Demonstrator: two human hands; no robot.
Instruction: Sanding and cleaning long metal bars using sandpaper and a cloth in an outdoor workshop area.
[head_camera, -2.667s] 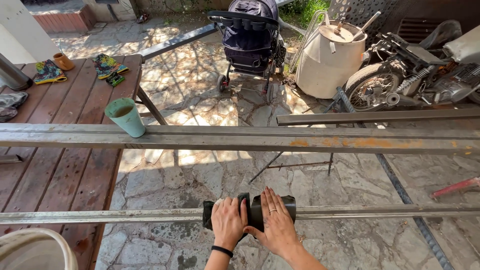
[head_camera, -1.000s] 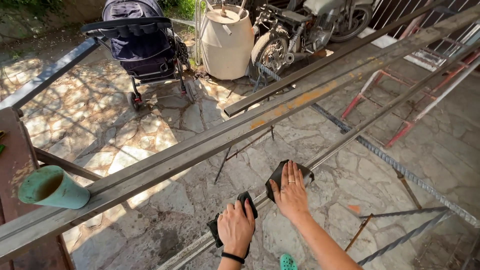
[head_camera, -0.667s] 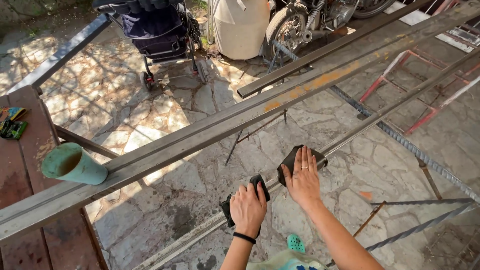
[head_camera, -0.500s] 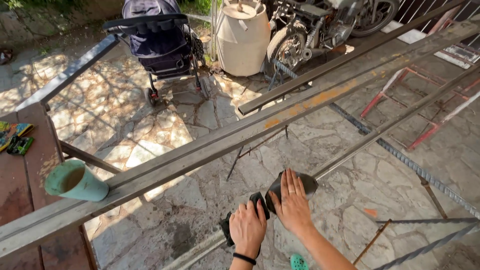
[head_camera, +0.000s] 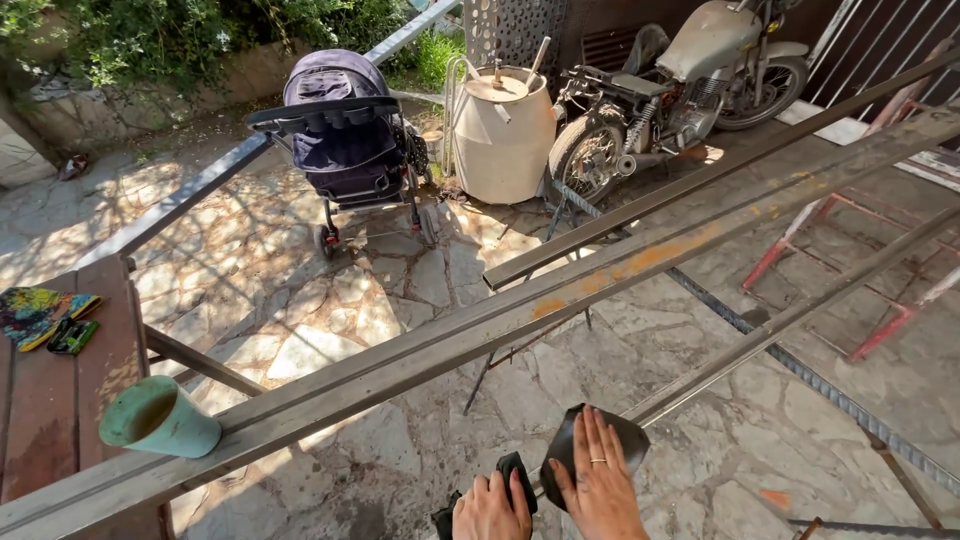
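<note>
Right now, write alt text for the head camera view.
Two bare hands, left hand and right hand, press a dark sanding sheet onto a thin metal bar outdoors. A green cup sits beside wider steel bars; a stroller and motorcycle stand behind.

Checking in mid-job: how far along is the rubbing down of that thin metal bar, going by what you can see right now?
In hand: the left hand and right hand press a dark sanding sheet onto the near end of the thin metal bar. Done: hard to tell; no clearly cleaned stretch shows. Left: the bar beyond the hands looks dull all the way along, and the wider beam beside it carries orange rust patches.
</note>
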